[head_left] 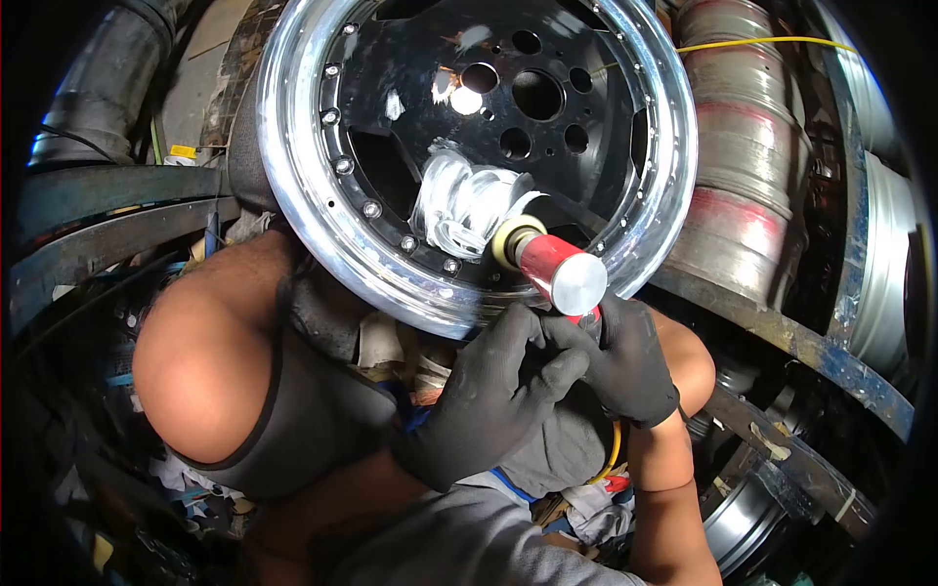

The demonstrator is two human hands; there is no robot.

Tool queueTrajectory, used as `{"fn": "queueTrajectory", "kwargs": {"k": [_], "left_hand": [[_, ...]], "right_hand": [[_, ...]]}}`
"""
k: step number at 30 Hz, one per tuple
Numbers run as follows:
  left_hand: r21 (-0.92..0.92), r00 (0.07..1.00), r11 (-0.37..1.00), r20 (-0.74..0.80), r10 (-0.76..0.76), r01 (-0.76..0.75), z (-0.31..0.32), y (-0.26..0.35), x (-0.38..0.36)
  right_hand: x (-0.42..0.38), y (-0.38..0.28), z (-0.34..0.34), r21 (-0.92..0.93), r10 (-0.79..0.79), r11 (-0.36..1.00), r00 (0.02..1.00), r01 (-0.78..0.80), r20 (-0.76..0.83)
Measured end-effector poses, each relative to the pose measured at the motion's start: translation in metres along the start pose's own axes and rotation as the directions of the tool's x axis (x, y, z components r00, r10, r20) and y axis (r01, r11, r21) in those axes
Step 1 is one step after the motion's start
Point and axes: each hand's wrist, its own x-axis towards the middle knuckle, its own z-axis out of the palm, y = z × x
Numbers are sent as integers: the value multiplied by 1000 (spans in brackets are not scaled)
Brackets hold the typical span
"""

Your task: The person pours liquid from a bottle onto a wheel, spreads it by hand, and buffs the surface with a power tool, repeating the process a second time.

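Observation:
A black wheel rim (pixel 586 186) with a polished silver lip and several small bolts stands tilted in front of me. A bare, scuffed silver patch (pixel 459 200) shows on its lower left face. My right hand (pixel 625 363), in a dark glove, is closed around the lower part of a small red air sander (pixel 549 259) with a silver cap. Its round yellowish pad (pixel 508 242) meets the edge of the patch. My left hand (pixel 493 391), gloved too, curls against the tool's lower end, its fingers meeting the right hand's; the exact grip is partly hidden.
Bare metal wheel barrels (pixel 738 146) are stacked on a rack with a blue metal rail (pixel 821 356) at the right. Metal bars (pixel 117 200) run along the left. A yellow hose (pixel 772 41) crosses at the upper right. My knee (pixel 200 376) is beside the rim.

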Motion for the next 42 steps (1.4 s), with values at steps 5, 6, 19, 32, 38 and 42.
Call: {"fn": "queueTrajectory", "kwargs": {"k": [5, 6, 19, 32, 38, 42], "left_hand": [[17, 1000, 1000, 4, 18, -18, 0, -1, 0], [13, 1000, 1000, -3, 10, -10, 0, -2, 0], [-418, 985, 906, -127, -121, 57, 20, -8, -4], [-147, 943, 939, 172, -284, 310, 0, -12, 4], [-414, 913, 820, 74, -402, 395, 14, 23, 4], [-441, 913, 817, 15, -407, 372, 21, 16, 15]], "right_hand": [[0, -5, -2, -9, 18, 1000, 1000, -18, 3], [1, -4, -1, -4, 18, 1000, 1000, -18, -6], [-2, -10, -1, -47, 20, 999, 1000, -21, -19], [-4, 3, 2, -19, -25, 1000, 999, 24, -31], [-5, 6, 2, -23, -59, 998, 998, 58, -34], [-6, 3, -1, -36, -45, 998, 999, 43, -30]]}}
